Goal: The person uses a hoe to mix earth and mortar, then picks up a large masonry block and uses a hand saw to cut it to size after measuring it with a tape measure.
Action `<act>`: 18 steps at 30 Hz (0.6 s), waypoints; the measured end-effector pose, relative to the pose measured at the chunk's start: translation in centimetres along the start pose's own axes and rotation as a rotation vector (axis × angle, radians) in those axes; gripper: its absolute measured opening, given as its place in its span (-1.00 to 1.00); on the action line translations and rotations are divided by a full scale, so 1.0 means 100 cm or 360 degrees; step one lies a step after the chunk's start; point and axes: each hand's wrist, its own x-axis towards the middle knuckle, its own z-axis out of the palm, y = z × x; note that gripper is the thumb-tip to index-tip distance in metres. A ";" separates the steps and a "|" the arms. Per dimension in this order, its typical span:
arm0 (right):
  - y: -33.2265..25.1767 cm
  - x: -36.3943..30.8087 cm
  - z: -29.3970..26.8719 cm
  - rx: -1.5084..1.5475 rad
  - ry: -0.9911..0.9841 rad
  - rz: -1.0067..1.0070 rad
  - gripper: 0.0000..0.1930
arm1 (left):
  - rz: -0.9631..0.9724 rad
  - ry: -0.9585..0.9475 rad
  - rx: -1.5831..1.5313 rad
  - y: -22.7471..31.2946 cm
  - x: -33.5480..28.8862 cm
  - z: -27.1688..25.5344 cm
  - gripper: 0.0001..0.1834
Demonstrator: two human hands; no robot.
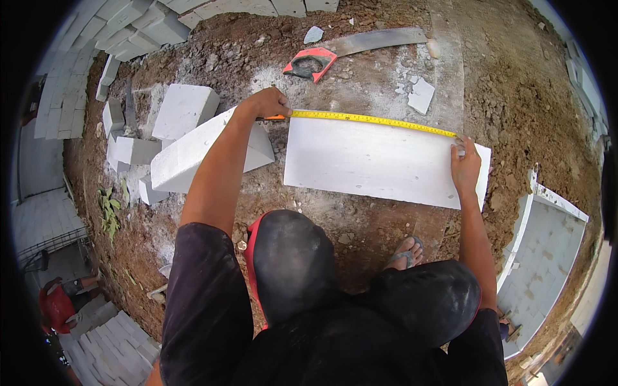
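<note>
A long white lightweight block (373,161) lies flat on the dirt in front of my knees. Along its far edge runs the yellow blade of a tape measure (367,119), drawn out straight. At the block's far left corner, my left hand (265,104) is closed round the tape's case, of which only an orange bit shows. My right hand (466,170) rests over the block's right end, its fingers closed at the tape's tip. Beyond the block lies a handsaw (380,42) with a red and black handle.
Left of the block, a second white block (209,148) leans at an angle beside several cut pieces (185,110). Stacked blocks (138,26) stand at the far left. A grey-white trough (544,251) sits at right. Another person in red (58,305) is at lower left.
</note>
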 end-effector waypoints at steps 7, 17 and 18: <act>-0.008 -0.003 0.013 -0.0281 0.0224 -0.0223 -0.74 | -0.0015 -0.0086 -0.0024 -0.010 0.005 -0.001 -0.66; -0.008 0.000 0.019 -0.0398 0.0353 -0.0273 -0.78 | -0.0039 -0.0098 0.0009 0.009 -0.003 -0.008 -0.69; -0.009 0.000 0.019 -0.0383 0.0387 -0.0252 -0.78 | -0.0098 -0.0118 0.0034 0.011 -0.002 -0.009 -0.70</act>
